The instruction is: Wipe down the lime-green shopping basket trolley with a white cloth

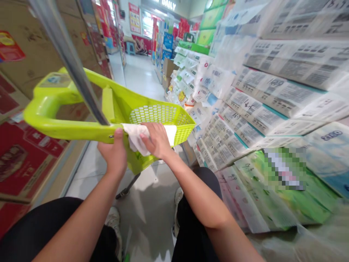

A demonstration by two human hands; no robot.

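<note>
A lime-green plastic shopping basket with perforated walls and a looped handle stands in front of me, on a metal frame. My left hand grips its near rim beside the handle, thumb over the top edge. On the same rim, further along, my right hand presses a white wiping cloth against the side, fingers laid over the top. Part of the cloth is covered by that hand. A metal pole slants down across the basket's handle end.
Wrapped paper packs with handwritten prices are stacked high on the right, with green packs lower down. Brown and red cartons line the left. A tiled aisle runs ahead to a blue stool.
</note>
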